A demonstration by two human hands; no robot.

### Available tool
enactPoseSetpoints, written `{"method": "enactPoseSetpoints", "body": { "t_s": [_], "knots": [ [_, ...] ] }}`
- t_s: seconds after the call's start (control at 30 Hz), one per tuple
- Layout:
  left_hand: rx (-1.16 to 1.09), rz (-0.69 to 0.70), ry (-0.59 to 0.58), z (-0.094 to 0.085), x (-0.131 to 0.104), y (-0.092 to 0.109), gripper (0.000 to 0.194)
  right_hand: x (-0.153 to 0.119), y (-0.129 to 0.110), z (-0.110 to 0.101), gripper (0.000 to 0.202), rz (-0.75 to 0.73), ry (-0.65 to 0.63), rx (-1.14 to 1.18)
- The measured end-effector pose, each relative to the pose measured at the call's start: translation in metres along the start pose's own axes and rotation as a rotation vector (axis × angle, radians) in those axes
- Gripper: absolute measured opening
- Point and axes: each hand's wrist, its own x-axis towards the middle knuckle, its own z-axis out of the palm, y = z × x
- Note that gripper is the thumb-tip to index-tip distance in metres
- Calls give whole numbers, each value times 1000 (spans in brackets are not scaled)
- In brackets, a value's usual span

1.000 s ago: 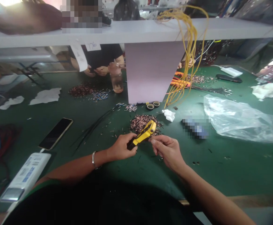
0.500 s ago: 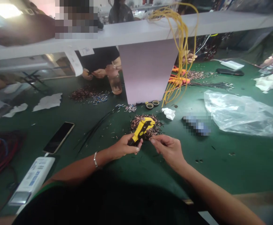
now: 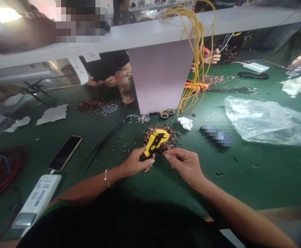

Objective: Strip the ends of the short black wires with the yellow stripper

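Note:
My left hand is wrapped round the dark handle of a yellow-and-black wire stripper, whose head points up and away from me. Just right of the tool, my right hand is closed in a pinch, thumb against forefinger. Whatever lies between those fingertips is too small to make out. Beyond both hands, and partly behind the tool, a heap of short dark wire pieces with copper-coloured ends lies on the green table.
Left of the heap lie thin black wires; a phone and a white power strip are farther left. Tape rolls, crumpled tissue and a clear plastic bag lie beyond. Yellow wires hang from the shelf. Co-workers' hands show opposite.
The wire stripper has shifted slightly down and left in my left hand's grasp. My right hand keeps its pinch nearly in place. A co-worker's hand at the upper right has moved.

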Motion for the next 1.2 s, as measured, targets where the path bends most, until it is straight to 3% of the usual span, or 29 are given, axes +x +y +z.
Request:
{"method": "enactPoseSetpoints", "body": {
  "t_s": [0.2, 0.37, 0.57, 0.77, 0.9, 1.07, 1.2],
  "knots": [
    [43, -14, 42, 0, 0, -3, 31, -2, -6, -1, 15, -24, -11, -7],
    [-194, -35, 20, -6, 4, -7, 29, -1, -3, -3, 15, -5, 23, 17],
    [-463, -111, -176, -14, 7, 5, 26, 3, 3, -5, 15, 25, 93, 14],
    [-547, -109, -389, -20, 9, 6, 43, 4, 0, -5, 17, 24, 80, 8],
    [-533, -110, -410, -20, 9, 4, 52, 4, -1, -6, 16, 29, 61, 11],
    [-506, -96, -390, -20, 7, 4, 52, 4, -2, -5, 15, 31, 58, 28],
    [-551, -130, -439, -21, 8, 5, 51, 7, -3, -10, 12, 25, 68, 67]
  ]
}}
